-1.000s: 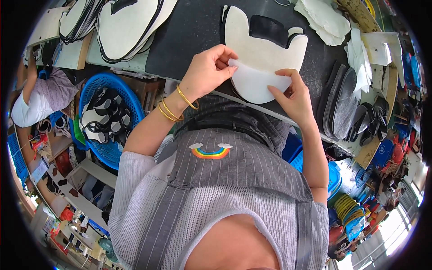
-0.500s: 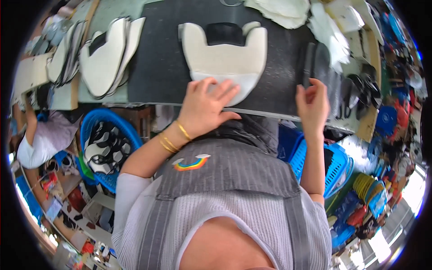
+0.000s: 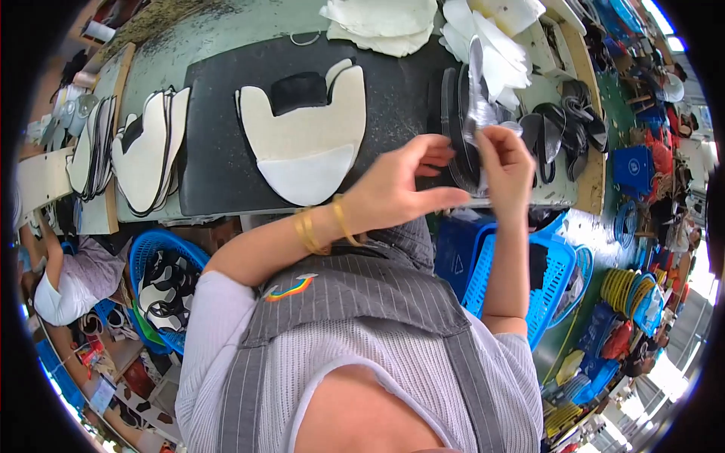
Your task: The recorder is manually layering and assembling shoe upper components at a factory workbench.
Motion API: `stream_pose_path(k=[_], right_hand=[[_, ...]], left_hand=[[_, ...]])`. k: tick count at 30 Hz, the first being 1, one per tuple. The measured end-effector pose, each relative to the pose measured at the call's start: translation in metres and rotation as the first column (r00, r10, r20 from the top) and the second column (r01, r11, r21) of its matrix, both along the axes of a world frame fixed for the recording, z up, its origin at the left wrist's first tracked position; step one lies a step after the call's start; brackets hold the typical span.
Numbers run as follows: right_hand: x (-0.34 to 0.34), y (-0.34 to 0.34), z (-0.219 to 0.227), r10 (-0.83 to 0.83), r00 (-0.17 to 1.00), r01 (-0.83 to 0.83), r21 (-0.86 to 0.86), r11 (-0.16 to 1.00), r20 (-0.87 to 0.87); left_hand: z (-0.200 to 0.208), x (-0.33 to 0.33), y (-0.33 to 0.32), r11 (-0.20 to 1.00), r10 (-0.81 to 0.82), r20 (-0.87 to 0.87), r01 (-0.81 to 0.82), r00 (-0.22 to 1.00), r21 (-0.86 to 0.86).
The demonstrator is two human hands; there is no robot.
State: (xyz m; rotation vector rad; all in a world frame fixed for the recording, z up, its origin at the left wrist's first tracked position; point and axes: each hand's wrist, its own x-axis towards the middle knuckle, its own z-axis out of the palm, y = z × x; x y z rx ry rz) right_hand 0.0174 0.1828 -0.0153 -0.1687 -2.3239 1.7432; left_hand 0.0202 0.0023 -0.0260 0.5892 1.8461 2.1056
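My right hand (image 3: 507, 170) pinches the lower end of a thin, shiny, greyish curved piece (image 3: 476, 94), which stands up from its fingertips; motion blurs it, so its exact kind is unclear. Reaching in from the left, my left hand (image 3: 404, 185) has its fingers apart and holds nothing. Its fingertips are close to a stack of dark curved pieces (image 3: 453, 124) at the board's right side. To the left, a cream shoe-upper piece (image 3: 306, 128) lies flat on the black board (image 3: 215, 128), its rounded end covered by a smooth white patch (image 3: 306, 175).
Stacks of cream uppers with dark edges (image 3: 143, 155) lie at the left. White sheets (image 3: 381, 23) sit at the back, black curved parts (image 3: 578, 113) at the right. Blue baskets (image 3: 555, 260) stand below the table's edge. Another person (image 3: 75, 279) works at far left.
My left hand has left the white patch and moved right. My right hand has taken hold of the shiny piece. The whole view has shifted, with the table now further left.
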Motion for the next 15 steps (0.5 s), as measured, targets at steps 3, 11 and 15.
stream_pose_path(k=[3,11,15], right_hand=[[0.0,-0.047,-0.01,-0.108,0.99,0.104,-0.049,0.993,-0.095],[-0.009,-0.088,0.016,0.309,0.817,-0.077,0.438,0.895,-0.487],[-0.006,-0.106,0.034,0.505,0.699,0.023,0.721,0.692,-0.507]], left_hand=[[0.001,0.006,0.007,0.98,0.108,0.302,-0.153,0.947,0.129],[0.022,0.003,-0.05,0.901,0.281,0.524,-0.409,0.804,0.144],[0.032,0.005,-0.065,0.892,0.302,0.37,-0.397,0.878,0.214]])
